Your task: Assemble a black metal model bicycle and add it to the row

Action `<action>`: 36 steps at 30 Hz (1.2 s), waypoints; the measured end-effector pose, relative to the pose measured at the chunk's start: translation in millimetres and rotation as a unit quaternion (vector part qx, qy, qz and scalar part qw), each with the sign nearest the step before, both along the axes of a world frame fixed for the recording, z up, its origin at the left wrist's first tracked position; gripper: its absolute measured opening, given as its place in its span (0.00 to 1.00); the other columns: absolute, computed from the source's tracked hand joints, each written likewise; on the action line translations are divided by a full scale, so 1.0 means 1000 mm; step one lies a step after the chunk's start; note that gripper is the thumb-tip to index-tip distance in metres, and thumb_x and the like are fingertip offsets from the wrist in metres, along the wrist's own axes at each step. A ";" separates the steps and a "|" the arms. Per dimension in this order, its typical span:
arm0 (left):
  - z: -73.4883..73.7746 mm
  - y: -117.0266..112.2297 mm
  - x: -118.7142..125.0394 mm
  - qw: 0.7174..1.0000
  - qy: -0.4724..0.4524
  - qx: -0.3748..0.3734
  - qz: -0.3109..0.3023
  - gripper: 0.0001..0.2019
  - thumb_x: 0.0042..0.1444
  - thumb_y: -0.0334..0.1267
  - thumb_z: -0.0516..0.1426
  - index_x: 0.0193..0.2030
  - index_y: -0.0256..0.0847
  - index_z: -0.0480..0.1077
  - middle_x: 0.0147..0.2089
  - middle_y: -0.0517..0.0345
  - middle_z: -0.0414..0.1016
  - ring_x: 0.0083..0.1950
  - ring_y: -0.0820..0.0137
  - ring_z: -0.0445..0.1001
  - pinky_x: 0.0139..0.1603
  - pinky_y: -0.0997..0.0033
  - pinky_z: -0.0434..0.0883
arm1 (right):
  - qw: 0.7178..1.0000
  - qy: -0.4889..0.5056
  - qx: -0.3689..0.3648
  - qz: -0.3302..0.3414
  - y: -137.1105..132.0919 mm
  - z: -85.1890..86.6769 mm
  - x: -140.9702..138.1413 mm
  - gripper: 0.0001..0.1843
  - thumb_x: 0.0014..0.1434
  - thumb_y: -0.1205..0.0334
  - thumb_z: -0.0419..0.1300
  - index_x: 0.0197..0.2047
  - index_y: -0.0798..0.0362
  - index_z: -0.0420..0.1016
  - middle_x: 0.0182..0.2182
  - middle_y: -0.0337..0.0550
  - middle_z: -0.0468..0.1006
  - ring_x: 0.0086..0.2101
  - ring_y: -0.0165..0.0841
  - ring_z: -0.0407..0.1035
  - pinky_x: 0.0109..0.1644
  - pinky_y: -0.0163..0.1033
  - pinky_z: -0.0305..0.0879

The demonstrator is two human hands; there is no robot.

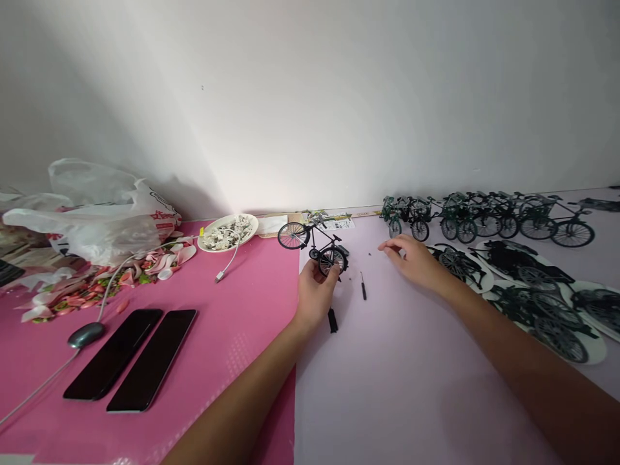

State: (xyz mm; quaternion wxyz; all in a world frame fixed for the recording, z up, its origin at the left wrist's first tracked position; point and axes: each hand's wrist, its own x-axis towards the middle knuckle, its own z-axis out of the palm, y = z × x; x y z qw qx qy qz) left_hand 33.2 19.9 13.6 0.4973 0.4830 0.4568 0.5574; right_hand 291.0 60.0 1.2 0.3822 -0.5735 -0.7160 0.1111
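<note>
My left hand (pixel 314 294) is closed on the rear wheel of a small black model bicycle (pixel 312 244), which stands upright on the pale table surface (pixel 407 387). My right hand (pixel 414 259) rests palm down to the right of it, fingers stretched toward some tiny dark bits (pixel 371 253) on the table. A small black screwdriver (pixel 363 285) lies between the two hands. A short black part (pixel 332 320) lies just below my left hand.
A row of finished dark green model bicycles (pixel 489 219) stands along the wall at the right, with more lying on white plates (pixel 547 303). On the pink mat (pixel 232 349) lie two black phones (pixel 133 356), a cable, a white dish of small parts (pixel 227 232) and a plastic bag (pixel 97 213).
</note>
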 end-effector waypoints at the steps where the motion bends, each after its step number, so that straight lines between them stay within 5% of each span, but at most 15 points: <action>1: -0.001 -0.001 0.001 1.000 -0.005 0.004 0.008 0.13 0.56 0.44 0.67 0.40 0.39 0.70 0.41 0.50 0.79 0.44 0.63 0.79 0.46 0.65 0.73 | 1.000 0.016 0.002 0.003 -0.002 -0.001 -0.008 0.13 0.66 0.57 0.56 0.42 0.50 0.82 0.42 0.47 0.78 0.38 0.39 0.73 0.44 0.43 0.70; 13: -0.010 -0.004 0.009 0.999 -0.006 0.044 0.030 0.15 0.61 0.48 0.63 0.44 0.40 0.67 0.42 0.49 0.80 0.46 0.60 0.82 0.48 0.62 0.74 | 0.980 0.188 0.040 0.049 -0.032 -0.014 -0.079 0.10 0.64 0.55 0.61 0.40 0.49 0.83 0.39 0.45 0.84 0.36 0.37 0.76 0.37 0.40 0.73; 21: -0.018 -0.006 0.011 0.998 0.010 0.059 0.022 0.15 0.64 0.48 0.61 0.49 0.42 0.65 0.46 0.49 0.79 0.48 0.63 0.80 0.46 0.65 0.74 | 0.952 0.297 -0.033 0.066 -0.035 -0.023 -0.087 0.17 0.60 0.45 0.69 0.41 0.50 0.84 0.40 0.47 0.85 0.40 0.41 0.79 0.48 0.45 0.76; 36: -0.023 -0.004 0.012 0.998 0.009 0.057 -0.001 0.16 0.64 0.49 0.61 0.49 0.41 0.65 0.46 0.49 0.80 0.48 0.62 0.80 0.46 0.64 0.73 | 0.936 0.330 -0.101 0.070 -0.032 -0.018 -0.083 0.24 0.56 0.39 0.69 0.42 0.51 0.84 0.36 0.47 0.83 0.36 0.39 0.74 0.35 0.40 0.69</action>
